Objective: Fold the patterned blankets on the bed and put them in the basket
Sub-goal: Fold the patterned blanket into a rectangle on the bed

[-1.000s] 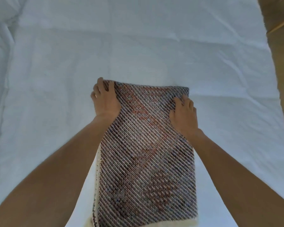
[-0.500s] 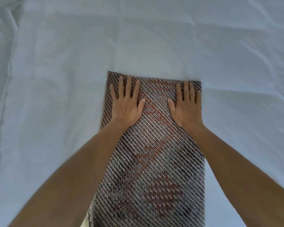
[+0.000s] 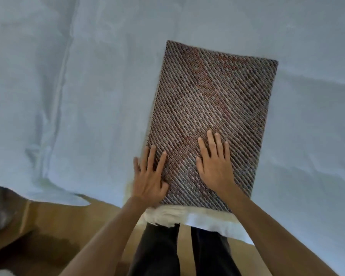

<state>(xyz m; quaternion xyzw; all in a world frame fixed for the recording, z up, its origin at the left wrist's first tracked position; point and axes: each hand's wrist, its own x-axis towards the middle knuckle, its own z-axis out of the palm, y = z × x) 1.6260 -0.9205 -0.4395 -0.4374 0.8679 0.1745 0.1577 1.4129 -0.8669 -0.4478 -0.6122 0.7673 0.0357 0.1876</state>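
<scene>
From the head camera, the patterned blanket [image 3: 211, 120] lies folded into a long rectangle on the white bed [image 3: 88, 86], its near end at the bed's near edge, where a cream fringe [image 3: 163, 215] hangs over. The left hand [image 3: 150, 181] lies flat with fingers spread on the blanket's near left corner, its grip wide and holding nothing. The right hand [image 3: 214, 163] presses flat just beside it, nearer the blanket's middle, also spread wide and holding nothing. Dark trouser legs [image 3: 157, 250] stand on the brown floor [image 3: 54, 232] below.
</scene>
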